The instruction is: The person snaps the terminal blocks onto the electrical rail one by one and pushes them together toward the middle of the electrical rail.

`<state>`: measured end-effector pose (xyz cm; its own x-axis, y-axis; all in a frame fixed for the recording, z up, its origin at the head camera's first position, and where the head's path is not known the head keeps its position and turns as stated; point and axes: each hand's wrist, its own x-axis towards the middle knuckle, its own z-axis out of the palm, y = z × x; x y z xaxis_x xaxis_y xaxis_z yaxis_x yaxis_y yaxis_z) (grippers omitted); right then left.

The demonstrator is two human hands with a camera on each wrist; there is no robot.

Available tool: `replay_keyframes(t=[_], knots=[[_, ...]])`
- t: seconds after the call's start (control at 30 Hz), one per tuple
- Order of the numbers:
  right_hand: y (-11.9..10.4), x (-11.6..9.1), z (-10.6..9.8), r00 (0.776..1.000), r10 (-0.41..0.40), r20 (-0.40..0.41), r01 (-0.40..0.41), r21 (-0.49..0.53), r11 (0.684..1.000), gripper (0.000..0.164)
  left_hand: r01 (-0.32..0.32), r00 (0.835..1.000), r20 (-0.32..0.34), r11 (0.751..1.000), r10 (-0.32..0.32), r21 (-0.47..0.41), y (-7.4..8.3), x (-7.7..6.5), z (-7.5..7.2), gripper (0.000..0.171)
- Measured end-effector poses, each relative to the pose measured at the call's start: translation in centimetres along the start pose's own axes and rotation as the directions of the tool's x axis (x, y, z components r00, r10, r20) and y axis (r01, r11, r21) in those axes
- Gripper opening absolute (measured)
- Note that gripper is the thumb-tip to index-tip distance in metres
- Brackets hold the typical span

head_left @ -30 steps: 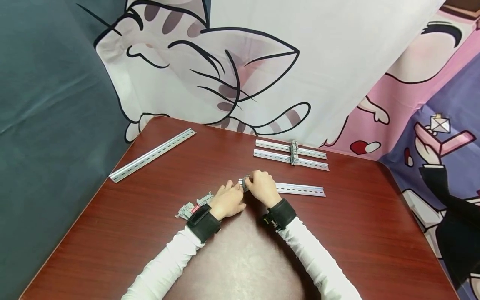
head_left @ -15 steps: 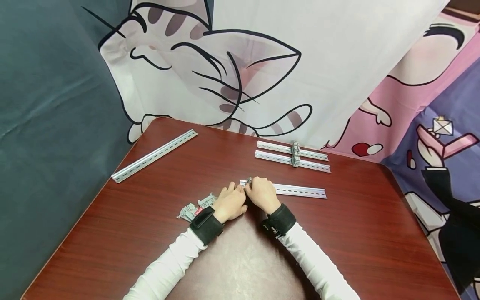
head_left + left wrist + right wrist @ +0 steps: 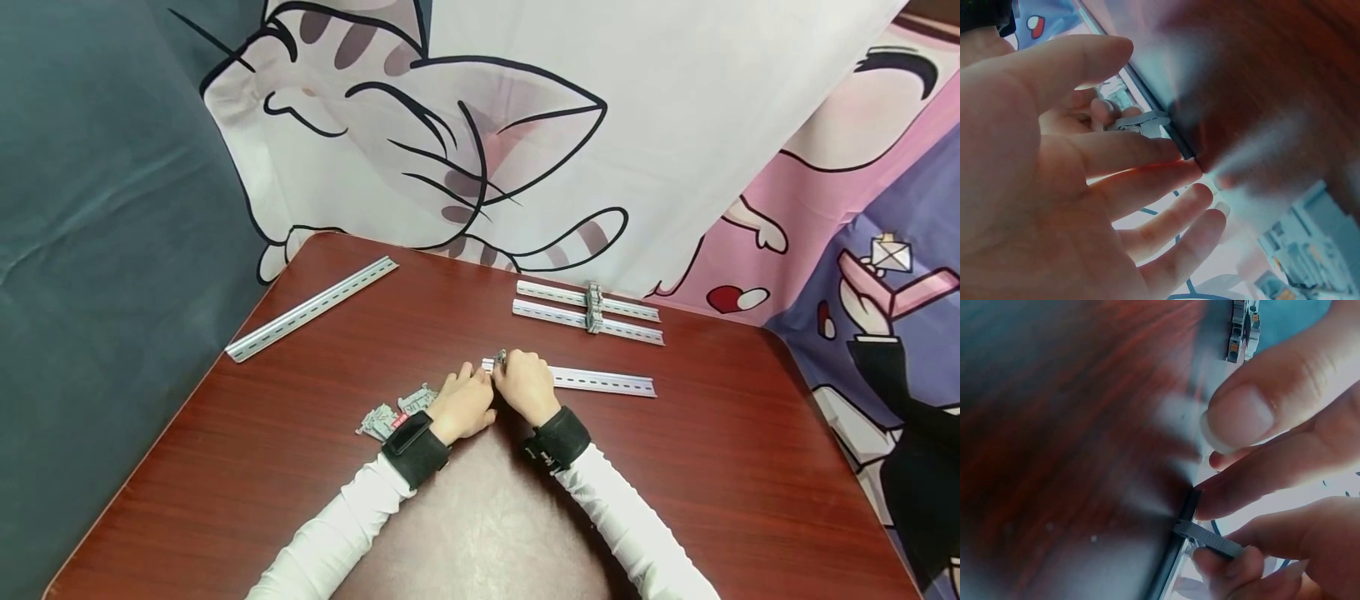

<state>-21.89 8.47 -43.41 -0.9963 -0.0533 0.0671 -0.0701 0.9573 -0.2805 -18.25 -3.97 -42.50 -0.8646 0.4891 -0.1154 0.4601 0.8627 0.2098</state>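
Observation:
A slotted metal DIN rail (image 3: 600, 381) lies across the middle of the table. Near its left end my right hand (image 3: 527, 385) pinches a thin grey terminal block (image 3: 1210, 539), which sits across the rail edge in the right wrist view. My left hand (image 3: 461, 406) has its fingers extended, with fingertips right at the rail's left end in the left wrist view; its thumb (image 3: 1100, 59) stands apart from them. Beside the left wrist lies a group of loose grey terminal blocks (image 3: 378, 421), one with a red part, partly covered by the hand.
Two parallel rails (image 3: 551, 310) at the back right have a row of grey blocks (image 3: 593, 308) across them. A longer rail (image 3: 311, 310) lies slanted along the table's left edge. Printed cloth (image 3: 675, 100) hangs behind the table (image 3: 285, 467).
The right hand has shifted slightly toward the person at the rail's left end, and less of the terminal block shows past its fingers. The left hand stays at the rail end.

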Motion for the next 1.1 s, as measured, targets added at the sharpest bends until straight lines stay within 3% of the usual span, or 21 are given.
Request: replay_keyframes(t=[0.23,0.5,0.8,1.1], knots=[[-0.1,0.5,-0.2,0.995,0.037,0.095,-0.039,0.015,0.999,0.027,-0.007,1.0,-0.012,1.0,0.007,0.004,0.1,0.2,0.3,0.029],[0.5,0.9,-0.7,0.974,0.007,0.228,-0.004,-0.012,1.0,0.024,-0.002,1.0,0.008,1.0,0.002,-0.007,0.4,0.4,0.5,0.032],[0.9,1.9,-1.1,0.946,-0.047,0.321,0.053,-0.007,0.999,0.03,-0.008,1.0,-0.024,1.0,0.008,0.007,0.5,0.3,0.2,0.029],[0.0,2.4,-1.3,0.936,-0.028,0.351,0.043,-0.034,0.999,0.026,0.002,0.998,-0.056,0.999,0.0,0.042,0.4,0.1,0.2,0.023]])
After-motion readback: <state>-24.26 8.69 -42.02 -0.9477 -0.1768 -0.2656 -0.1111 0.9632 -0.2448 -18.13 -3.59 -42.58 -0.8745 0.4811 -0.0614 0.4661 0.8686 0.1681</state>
